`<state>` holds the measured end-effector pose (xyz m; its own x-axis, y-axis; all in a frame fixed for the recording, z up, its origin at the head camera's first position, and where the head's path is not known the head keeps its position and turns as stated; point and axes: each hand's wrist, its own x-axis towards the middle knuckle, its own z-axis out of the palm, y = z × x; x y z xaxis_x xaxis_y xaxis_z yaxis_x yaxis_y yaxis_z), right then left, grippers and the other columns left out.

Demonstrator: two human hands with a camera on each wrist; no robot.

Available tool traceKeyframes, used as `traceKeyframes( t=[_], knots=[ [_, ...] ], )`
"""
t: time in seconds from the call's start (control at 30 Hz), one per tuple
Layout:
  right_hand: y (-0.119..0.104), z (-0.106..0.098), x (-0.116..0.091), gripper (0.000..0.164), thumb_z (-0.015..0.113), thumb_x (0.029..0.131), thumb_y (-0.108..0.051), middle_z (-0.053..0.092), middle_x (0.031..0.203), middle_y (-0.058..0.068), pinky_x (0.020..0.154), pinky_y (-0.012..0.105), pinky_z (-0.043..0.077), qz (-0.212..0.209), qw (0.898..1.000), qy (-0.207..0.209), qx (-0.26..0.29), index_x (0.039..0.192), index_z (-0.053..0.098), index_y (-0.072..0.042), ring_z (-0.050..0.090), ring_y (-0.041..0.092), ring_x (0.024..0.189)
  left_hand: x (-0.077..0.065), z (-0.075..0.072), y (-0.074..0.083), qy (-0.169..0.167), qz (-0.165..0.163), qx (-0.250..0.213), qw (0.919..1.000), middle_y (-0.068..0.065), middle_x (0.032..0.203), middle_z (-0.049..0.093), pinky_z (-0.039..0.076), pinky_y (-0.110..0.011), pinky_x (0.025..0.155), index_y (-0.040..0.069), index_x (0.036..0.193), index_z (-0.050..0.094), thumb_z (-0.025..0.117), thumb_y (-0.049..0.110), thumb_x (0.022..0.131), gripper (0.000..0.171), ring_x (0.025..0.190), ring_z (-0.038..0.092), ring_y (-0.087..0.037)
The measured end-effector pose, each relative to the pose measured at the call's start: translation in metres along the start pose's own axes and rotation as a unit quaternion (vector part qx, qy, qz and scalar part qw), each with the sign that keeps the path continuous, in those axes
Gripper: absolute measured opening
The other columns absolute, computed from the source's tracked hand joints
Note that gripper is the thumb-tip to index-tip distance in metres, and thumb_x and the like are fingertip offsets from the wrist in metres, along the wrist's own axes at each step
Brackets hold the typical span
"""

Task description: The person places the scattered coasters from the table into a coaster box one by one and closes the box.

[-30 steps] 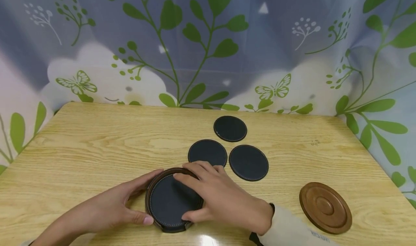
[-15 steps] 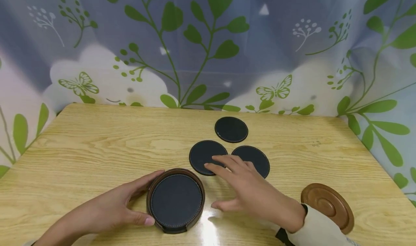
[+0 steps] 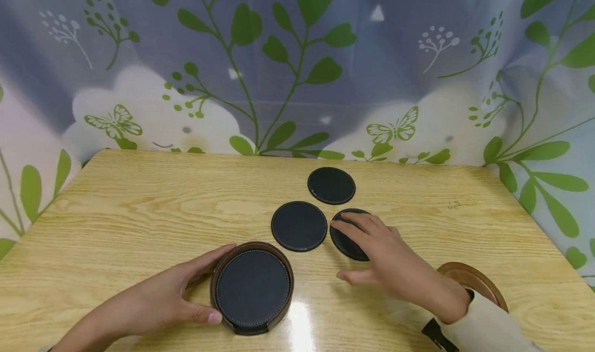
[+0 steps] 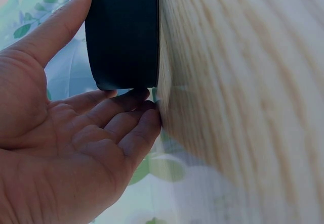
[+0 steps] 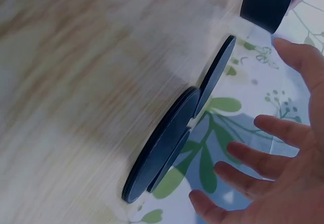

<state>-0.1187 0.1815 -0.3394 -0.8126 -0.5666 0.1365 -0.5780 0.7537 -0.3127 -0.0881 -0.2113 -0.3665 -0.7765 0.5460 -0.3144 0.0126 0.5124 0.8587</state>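
Note:
A round dark brown coaster holder (image 3: 280,318) stands at the front of the table, with a black stitched coaster (image 3: 252,288) lying inside it. My left hand (image 3: 169,296) holds the holder from the left, its thumb near the front and its fingers behind; the left wrist view shows thumb and fingertips against the holder's dark side wall (image 4: 124,37). Over the right-hand black coaster (image 3: 345,241) hovers my right hand (image 3: 381,256), fingers spread. In the right wrist view, a gap separates its fingers from that coaster (image 5: 162,145), and nothing is in its grasp.
Two more black coasters lie flat on the wooden table (image 3: 162,212): one in the middle (image 3: 299,226), one farther back (image 3: 331,185). A round brown wooden disc (image 3: 479,279) sits at the right, partly behind the right sleeve. Patterned curtain (image 3: 288,83) borders the table's back and sides.
My right hand has moved right, from above the coaster holder, past the middle coaster, to above the right-hand coaster. My left hand has stayed at the holder.

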Motion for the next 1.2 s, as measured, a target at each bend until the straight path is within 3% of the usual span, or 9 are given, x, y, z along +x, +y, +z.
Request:
traceKeyframes(
  t=[0.2,0.53,0.9,1.2],
  knots=[
    [0.011,-0.003,0.000,0.077,0.087,0.087,-0.035,0.049,0.156,0.017,0.090,0.072,0.047,0.025,1.000,-0.006,-0.001,0.153,0.054,-0.015,0.051,0.042,0.139,0.000,0.001,0.000,0.006,-0.003,0.002,1.0000,-0.013,0.171,0.032,0.025,-0.074,0.118,0.031,0.168,0.024,0.088,0.039,0.083,0.106,0.159,0.022,-0.046],
    [0.027,-0.002,0.006,0.079,0.087,0.087,-0.039,0.047,0.157,0.022,0.092,0.077,0.045,0.068,0.997,-0.021,0.014,0.154,0.053,-0.015,0.047,0.050,0.141,0.000,0.001,0.001,0.013,-0.026,0.002,0.9996,-0.013,0.171,0.033,0.022,-0.076,0.118,0.033,0.167,0.026,0.089,0.039,0.080,0.108,0.160,0.019,-0.047],
    [0.032,-0.001,0.011,0.080,0.085,0.089,-0.037,0.043,0.157,0.030,0.101,0.072,0.047,0.089,0.994,-0.043,0.045,0.155,0.050,-0.009,0.042,0.056,0.142,0.000,0.000,-0.001,0.001,-0.013,0.004,0.9999,-0.015,0.171,0.031,0.026,-0.074,0.117,0.030,0.169,0.023,0.087,0.040,0.084,0.107,0.159,0.023,-0.047],
    [0.034,0.000,0.019,0.085,0.083,0.091,-0.042,0.035,0.161,0.031,0.105,0.070,0.045,0.110,0.987,-0.092,0.075,0.159,0.044,-0.009,0.036,0.056,0.147,0.001,0.001,0.000,0.010,-0.029,-0.001,0.9995,-0.014,0.172,0.030,0.024,-0.074,0.118,0.033,0.168,0.025,0.089,0.040,0.081,0.108,0.160,0.020,-0.046]
  ],
)
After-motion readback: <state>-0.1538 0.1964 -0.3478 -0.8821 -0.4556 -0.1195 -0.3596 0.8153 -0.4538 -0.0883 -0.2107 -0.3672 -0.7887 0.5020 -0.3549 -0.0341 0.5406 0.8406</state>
